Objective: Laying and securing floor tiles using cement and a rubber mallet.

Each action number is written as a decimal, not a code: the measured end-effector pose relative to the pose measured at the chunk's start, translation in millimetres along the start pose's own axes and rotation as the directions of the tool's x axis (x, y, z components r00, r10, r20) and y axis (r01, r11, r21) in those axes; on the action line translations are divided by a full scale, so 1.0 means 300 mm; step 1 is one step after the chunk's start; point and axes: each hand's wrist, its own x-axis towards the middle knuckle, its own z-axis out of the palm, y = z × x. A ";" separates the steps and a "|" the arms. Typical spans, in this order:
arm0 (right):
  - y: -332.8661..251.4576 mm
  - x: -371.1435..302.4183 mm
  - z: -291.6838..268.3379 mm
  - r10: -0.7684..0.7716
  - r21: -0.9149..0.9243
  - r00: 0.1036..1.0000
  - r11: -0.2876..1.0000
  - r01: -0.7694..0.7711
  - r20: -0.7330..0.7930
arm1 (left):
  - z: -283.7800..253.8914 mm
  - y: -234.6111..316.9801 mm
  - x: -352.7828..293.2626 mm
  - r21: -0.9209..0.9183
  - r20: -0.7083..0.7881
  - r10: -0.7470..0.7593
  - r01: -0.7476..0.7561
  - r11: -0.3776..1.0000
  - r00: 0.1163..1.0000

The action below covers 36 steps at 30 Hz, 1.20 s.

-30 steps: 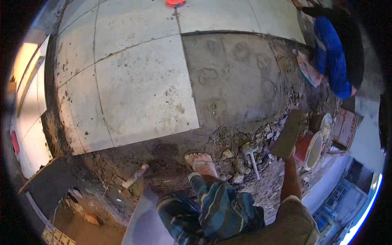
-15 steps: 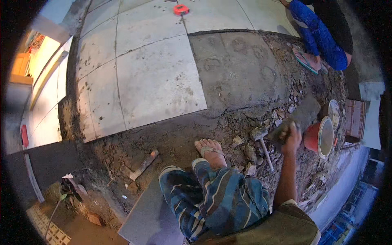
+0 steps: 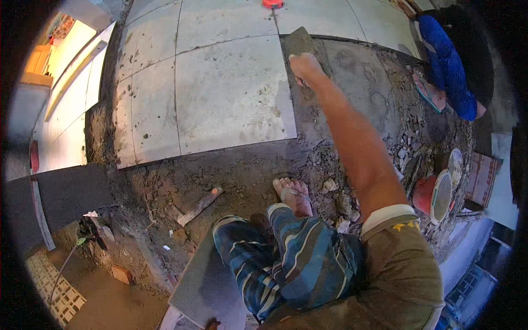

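My right hand [image 3: 306, 67] is closed round the handle of a flat steel trowel [image 3: 302, 42], my arm stretched far forward. The blade lies over the grey mortar bed [image 3: 357, 69], close to the right edge of a large pale floor tile [image 3: 234, 99]. Most of the handle is hidden inside my fist. At the lower edge, on a grey slab [image 3: 212, 286], a little of what looks like my left hand [image 3: 212, 324] shows; its fingers are too dark and cut off to read.
A red bucket [image 3: 424, 195] stands on the rubble at right. A short-handled tool [image 3: 200, 207] lies on the soil before my knees. A red tape measure [image 3: 273, 3] rests on the far tiles. At the upper right crouches another person in blue trousers [image 3: 448, 69].
My right hand has swung the trowel from the rubble near the bucket forward and left to the tile's edge. The hammer there is now hidden behind my arm. The view has shifted slightly.
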 end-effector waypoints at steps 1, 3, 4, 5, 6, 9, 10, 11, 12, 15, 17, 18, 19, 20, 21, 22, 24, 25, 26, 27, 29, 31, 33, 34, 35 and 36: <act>-0.003 0.046 -0.026 -0.231 -0.327 0.952 0.900 0.287 0.200 | 0.014 0.021 0.020 0.009 -0.004 0.021 -0.021 1.000 1.000; -0.060 0.078 -0.034 -0.345 -0.535 0.819 0.629 0.565 0.459 | 0.028 0.072 0.046 0.038 -0.007 0.051 -0.051 0.998 0.999; -0.150 0.049 -0.006 -0.182 -0.535 0.884 0.737 0.413 0.431 | 0.014 0.104 0.019 0.064 -0.005 0.049 -0.048 0.997 0.999; -0.211 -0.004 0.027 -0.006 -0.535 0.916 0.810 0.240 0.401 | 0.000 0.135 -0.004 0.089 0.000 0.049 -0.049 0.995 0.999; -0.213 -0.033 0.033 0.006 -0.540 0.918 0.810 0.228 0.397 | -0.002 0.162 0.002 0.104 0.007 0.071 -0.071 0.992 0.997; -0.254 -0.092 0.097 0.084 -0.615 0.907 0.760 0.209 0.413 | 0.055 0.275 0.035 0.155 -0.018 0.123 -0.119 0.981 0.992; -0.239 -0.109 0.082 0.120 -0.651 0.909 0.736 0.189 0.400 | 0.021 0.420 0.124 0.143 -0.010 0.132 -0.129 0.981 0.991; -0.222 -0.132 0.065 0.155 -0.685 0.909 0.709 0.169 0.386 | -0.001 0.526 0.192 0.078 0.007 0.013 -0.014 0.997 1.000; -0.192 -0.169 0.074 0.123 -0.746 0.860 0.568 0.347 0.495 | -0.030 0.613 0.220 0.028 0.015 -0.118 0.117 0.993 0.993; -0.123 -0.401 0.090 0.088 -0.749 0.745 0.111 0.653 0.662 | -0.050 0.696 0.208 -0.134 0.078 -0.482 0.488 0.862 0.873; 0.091 -0.437 0.075 -0.139 -0.771 0.835 0.330 0.545 0.532 | 0.020 0.569 0.181 -0.177 0.063 -0.500 0.503 0.846 0.863; 0.120 -0.515 0.099 -0.165 -0.759 0.778 0.171 0.628 0.606 | 0.041 0.518 0.155 -0.212 0.033 -0.560 0.553 0.806 0.828; 0.170 -0.613 0.102 -0.170 -0.734 0.724 0.009 0.679 0.668 | 0.031 0.546 0.162 -0.213 0.032 -0.557 0.550 0.807 0.830; 0.234 -0.701 0.105 -0.253 -0.779 0.764 0.057 0.624 0.593 | 0.010 0.609 0.194 -0.195 0.031 -0.553 0.548 0.813 0.832; 0.309 -0.769 0.123 -0.332 -0.812 0.792 0.111 0.572 0.512 | -0.003 0.648 0.202 -0.177 0.029 -0.554 0.550 0.817 0.832; 0.420 -0.788 0.131 -0.268 -0.834 0.861 0.244 0.494 0.432 | 0.001 0.642 0.198 -0.179 0.032 -0.542 0.539 0.823 0.840; 0.420 -0.931 0.158 -0.054 -0.705 0.983 0.691 0.162 0.173 | 0.005 0.598 0.183 -0.115 0.027 -0.571 0.570 0.814 0.821; 0.317 -1.045 0.108 0.162 -0.453 0.987 0.881 -0.138 0.015 | -0.010 0.637 0.194 -0.115 0.019 -0.570 0.568 0.815 0.821; 0.341 -1.058 0.058 0.166 -0.446 0.986 0.881 -0.155 -0.016 | -0.036 0.724 0.226 -0.104 0.037 -0.557 0.558 0.823 0.829; 0.375 -1.059 0.021 0.063 -0.372 0.996 0.925 -0.079 -0.057 | -0.054 0.771 0.239 -0.097 0.044 -0.562 0.563 0.821 0.826; 0.359 -1.016 0.005 -0.046 -0.295 0.993 0.955 0.013 -0.106 | -0.048 0.730 0.230 -0.140 0.050 -0.528 0.529 0.837 0.848; 0.308 -0.944 0.011 -0.170 -0.211 0.924 0.972 0.101 -0.343 | -0.039 0.705 0.232 -0.180 0.061 -0.495 0.497 0.849 0.867; 0.323 -0.786 0.032 -0.204 -0.199 0.903 0.971 0.137 -0.377 | -0.033 0.723 0.241 0.004 0.093 -0.559 0.561 0.828 0.824; 0.317 -0.701 0.063 -0.241 -0.180 0.888 0.966 0.183 -0.392 | -0.001 0.624 0.223 0.003 0.084 -0.563 0.565 0.825 0.822; 0.281 -0.655 0.096 -0.243 -0.169 0.893 0.967 0.191 -0.379 | 0.034 0.453 0.178 -0.007 0.190 -0.660 0.673 0.739 0.727; 0.248 -0.625 0.122 -0.196 -0.163 0.918 0.976 0.147 -0.346 | 0.051 0.361 0.154 0.000 0.300 -0.732 0.768 0.641 0.612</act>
